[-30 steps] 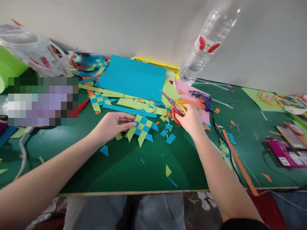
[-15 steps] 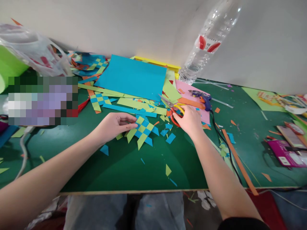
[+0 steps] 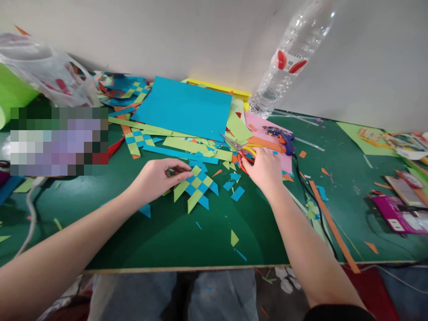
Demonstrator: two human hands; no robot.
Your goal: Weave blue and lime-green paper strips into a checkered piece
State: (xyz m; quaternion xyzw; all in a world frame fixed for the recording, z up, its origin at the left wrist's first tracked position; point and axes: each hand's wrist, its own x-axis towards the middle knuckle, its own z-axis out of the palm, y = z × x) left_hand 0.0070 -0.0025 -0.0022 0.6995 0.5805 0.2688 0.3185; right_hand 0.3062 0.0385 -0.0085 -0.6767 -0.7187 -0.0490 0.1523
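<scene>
My left hand [image 3: 163, 175] pinches the upper left edge of a woven paper piece [image 3: 197, 183], a blue and light-green checkerboard with pointed strip ends. My right hand [image 3: 267, 166] is closed on the handles of a pair of scissors [image 3: 245, 154], one handle yellow and one red. The scissors' metal blades point up and left over the paper scraps. Between the hands lie small blue offcuts [image 3: 238, 193]. A second checkered woven piece [image 3: 137, 140] rests further back on the left.
A large blue sheet [image 3: 187, 107] covers strips at the back. A blue glue gun [image 3: 284, 141] lies on pink paper, its black cord running forward. Behind stands a clear plastic bottle [image 3: 287, 62]. A pixelated object [image 3: 60, 142] is at left, a purple pack [image 3: 397, 214] at right.
The woven piece has moved slightly left and toward me with my left hand. My right hand and the scissors have hardly moved.
</scene>
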